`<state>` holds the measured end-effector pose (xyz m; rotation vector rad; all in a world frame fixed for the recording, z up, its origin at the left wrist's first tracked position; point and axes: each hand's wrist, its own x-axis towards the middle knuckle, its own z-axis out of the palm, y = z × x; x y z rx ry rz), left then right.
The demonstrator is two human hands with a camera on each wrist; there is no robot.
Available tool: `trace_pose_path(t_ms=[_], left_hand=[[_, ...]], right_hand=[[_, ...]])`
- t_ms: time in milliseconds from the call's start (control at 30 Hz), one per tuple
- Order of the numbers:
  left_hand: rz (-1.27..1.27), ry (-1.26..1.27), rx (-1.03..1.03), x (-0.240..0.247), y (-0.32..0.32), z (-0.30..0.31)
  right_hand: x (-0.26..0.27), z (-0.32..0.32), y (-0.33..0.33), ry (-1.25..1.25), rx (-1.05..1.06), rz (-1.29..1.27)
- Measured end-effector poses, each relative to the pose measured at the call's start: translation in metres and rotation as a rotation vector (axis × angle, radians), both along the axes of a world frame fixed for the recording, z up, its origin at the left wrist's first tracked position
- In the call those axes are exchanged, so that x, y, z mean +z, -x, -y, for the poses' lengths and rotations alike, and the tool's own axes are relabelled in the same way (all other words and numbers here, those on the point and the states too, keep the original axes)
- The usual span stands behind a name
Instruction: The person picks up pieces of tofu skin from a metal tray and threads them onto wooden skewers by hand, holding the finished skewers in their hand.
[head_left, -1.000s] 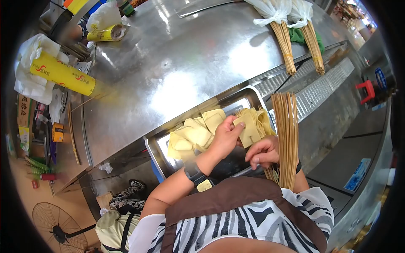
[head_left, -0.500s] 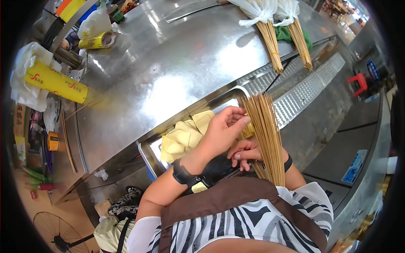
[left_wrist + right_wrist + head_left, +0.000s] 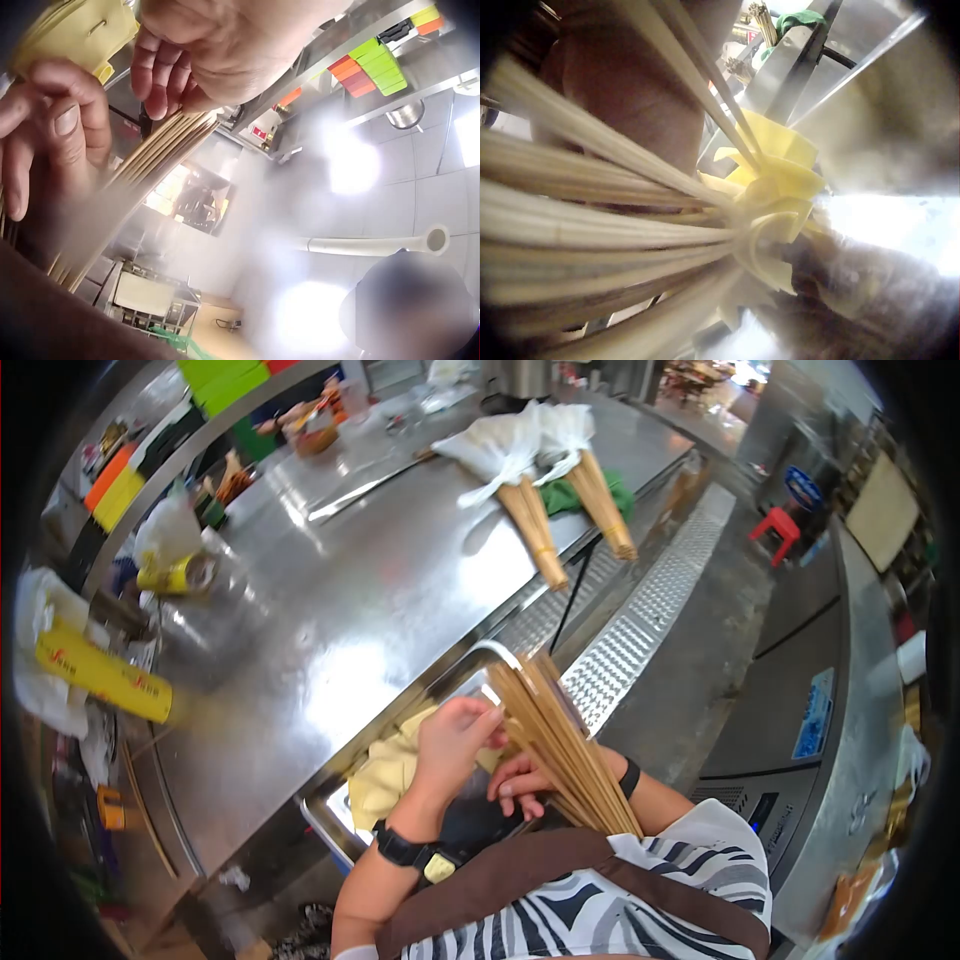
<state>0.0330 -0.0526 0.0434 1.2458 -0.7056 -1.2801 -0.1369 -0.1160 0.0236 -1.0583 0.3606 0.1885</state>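
Long wooden skewers (image 3: 560,750) slant across the right wrist in the head view, their upper ends beside the left hand (image 3: 455,745). In the left wrist view the bent fingers of the left hand (image 3: 217,52) pinch at the ends of the skewers (image 3: 142,161). Below it in the head view, the right hand (image 3: 520,780) hangs with loosely curled fingers; it also shows in the left wrist view as a hand (image 3: 64,135). Pale yellow sheets (image 3: 385,780) lie in a metal tray (image 3: 320,810). The right wrist view shows folded yellow sheets (image 3: 780,172) at the skewers' far ends.
Two skewer bundles (image 3: 535,535) with white plastic bags over one end lie on the steel table (image 3: 270,620) beside a green cloth (image 3: 610,495). A yellow roll (image 3: 105,675) is at the left. A red stool (image 3: 777,532) stands beyond the grated strip.
The left hand has left the yellow sheet it held and moved to the skewer ends. The skewers now lean further left. The head view has swung, showing more of the table's far end.
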Motion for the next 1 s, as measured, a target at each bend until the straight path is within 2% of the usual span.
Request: trace_pose_path(t_ms=[100, 233, 300, 333, 500, 567, 600, 667, 700, 733, 767, 833, 900, 1000], left_hand=[[0.024, 0.037, 0.028, -0.002, -0.008, -0.012], [-0.009, -0.039, 0.042, -0.005, -0.019, -0.021], [-0.050, -0.059, 0.051, -0.012, -0.021, -0.028], [-0.054, -0.082, 0.072, -0.016, -0.023, -0.029], [-0.059, -0.068, 0.064, -0.033, -0.029, -0.030], [0.607, 0.172, 0.026, -0.035, -0.031, -0.036], [1.053, 0.243, -0.059, -0.030, -0.040, -0.042], [1.372, 0.334, -0.194, -0.039, -0.055, -0.051], [1.435, 0.309, -0.212, -0.047, -0.059, -0.056], [1.394, 0.314, -0.208, -0.044, -0.061, -0.059], [1.382, 0.320, -0.238, -0.036, -0.062, -0.056], [1.351, 0.300, -0.238, -0.038, -0.064, -0.059], [1.352, 0.309, -0.219, -0.047, -0.068, -0.060], [1.358, 0.334, -0.220, -0.046, -0.065, -0.059]], right_hand=[[-0.004, 0.003, 0.002, 0.022, -0.028, 0.055], [-0.015, 0.009, 0.005, 0.040, -0.049, 0.128], [-0.022, 0.009, 0.004, -0.249, -0.063, 0.162], [-0.023, 0.011, 0.003, -0.276, -0.053, 0.209], [-0.038, 0.013, 0.001, -0.128, 0.028, 0.217], [-0.038, 0.012, 0.000, -0.083, 0.027, 0.282], [-0.032, 0.016, 0.005, -0.062, 0.044, 0.257], [-0.022, 0.007, 0.010, -0.115, -0.112, 0.210], [-0.007, 0.008, 0.011, -0.055, -0.145, 0.157], [-0.006, 0.002, 0.011, -0.106, -0.250, 0.095], [-0.009, 0.003, 0.009, -0.054, -0.268, 0.085], [-0.019, 0.015, 0.003, -0.067, -0.088, 0.124], [-0.017, 0.013, 0.001, -0.067, -0.120, 0.057], [-0.019, 0.009, 0.001, -0.075, -0.143, 0.105]])
